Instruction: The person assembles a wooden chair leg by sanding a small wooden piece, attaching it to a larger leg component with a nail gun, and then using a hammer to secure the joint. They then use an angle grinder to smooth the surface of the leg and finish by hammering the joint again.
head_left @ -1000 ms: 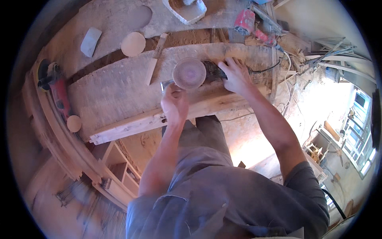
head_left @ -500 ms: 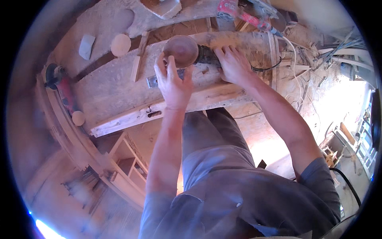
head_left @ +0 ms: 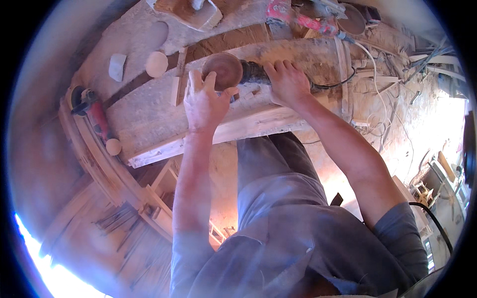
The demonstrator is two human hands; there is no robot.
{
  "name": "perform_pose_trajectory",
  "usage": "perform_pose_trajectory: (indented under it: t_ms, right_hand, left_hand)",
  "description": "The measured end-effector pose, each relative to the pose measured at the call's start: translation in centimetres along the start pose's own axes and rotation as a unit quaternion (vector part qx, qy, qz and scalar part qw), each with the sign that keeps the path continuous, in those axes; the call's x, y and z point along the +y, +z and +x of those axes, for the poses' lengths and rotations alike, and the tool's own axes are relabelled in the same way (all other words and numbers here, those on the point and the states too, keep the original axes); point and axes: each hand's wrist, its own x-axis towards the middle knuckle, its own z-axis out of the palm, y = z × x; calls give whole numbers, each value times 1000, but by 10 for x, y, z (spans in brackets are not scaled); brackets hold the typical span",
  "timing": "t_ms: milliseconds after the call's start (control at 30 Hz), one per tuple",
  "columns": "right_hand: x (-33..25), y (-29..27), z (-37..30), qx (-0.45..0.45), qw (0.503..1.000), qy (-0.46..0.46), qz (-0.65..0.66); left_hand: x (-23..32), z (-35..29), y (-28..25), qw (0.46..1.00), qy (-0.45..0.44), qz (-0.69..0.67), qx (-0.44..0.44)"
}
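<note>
An angle grinder with a black, dusty body lies on the workbench, its round brown sanding disc turned face up. My right hand rests over the body from the right, its fingers curled round it. At the disc's near left edge, the fingers and thumb of my left hand are bent round the rim and grip it. Part of the disc's lower rim is hidden behind those fingers. A dark cord runs off to the right from behind my right hand.
The dusty workbench has a wooden rail along its near edge. A red grinder lies at the left, and a pinkish-red power tool at the far right. Round wooden discs, a pale offcut and a hollowed block lie about.
The whole view has turned and shifted slightly. My left hand has moved a little along the disc's rim and now hides the metal piece beside it. My right hand stays on the grinder.
</note>
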Motion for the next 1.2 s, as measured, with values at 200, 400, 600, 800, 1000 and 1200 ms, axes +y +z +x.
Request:
perform_pose_trajectory:
  t_ms: [200,400,600,800,1000,1200]
  right_hand:
    - [0,15,2,6,999,-7,-52]
    - [8,-5,7,-28,997,12,-64]
    - [-21,2,12,-40,998,12,-44]
    - [-24,-15,14,-94,993,39,-57]
    - [-34,-25,14,-106,991,44,-71]
    - [-29,-21,14,-105,990,66,-72]
  left_hand:
    - [-5,-3,0,995,82,51,28]
    - [15,26,3,990,45,72,-112]
    - [12,8,7,995,14,82,54]
    - [27,10,1,993,-11,44,106]
    - [31,17,4,995,-58,61,54]
    - [45,20,7,986,-57,147,49]
